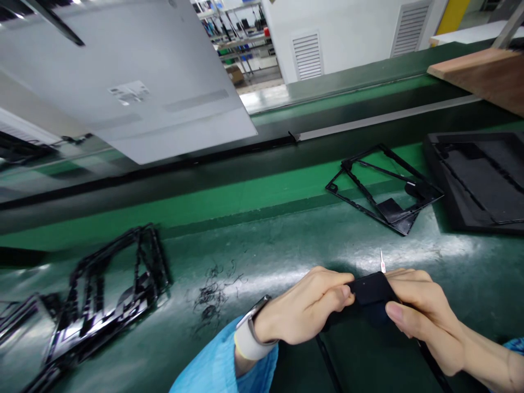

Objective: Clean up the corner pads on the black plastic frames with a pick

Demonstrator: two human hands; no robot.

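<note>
A black frame part (372,289) with a flat dark panel is held between both hands near the bottom edge of the view, its thin side rails running down out of sight. My left hand (303,305), with a watch on the wrist, pinches the panel's left end. My right hand (426,311) grips its right end, thumb on the near side. Just beyond the right fingers a thin pointed tool (382,262) with a whitish tip sticks up; its other end is hidden by the hand.
Two black frames (376,191) overlap at the right, beside a black tray (438,185) holding another frame. A blurred stack of frames (110,295) stands left. Thin black scraps (213,295) lie on the green table (270,251). A large grey panel (164,60) hangs over the upper left.
</note>
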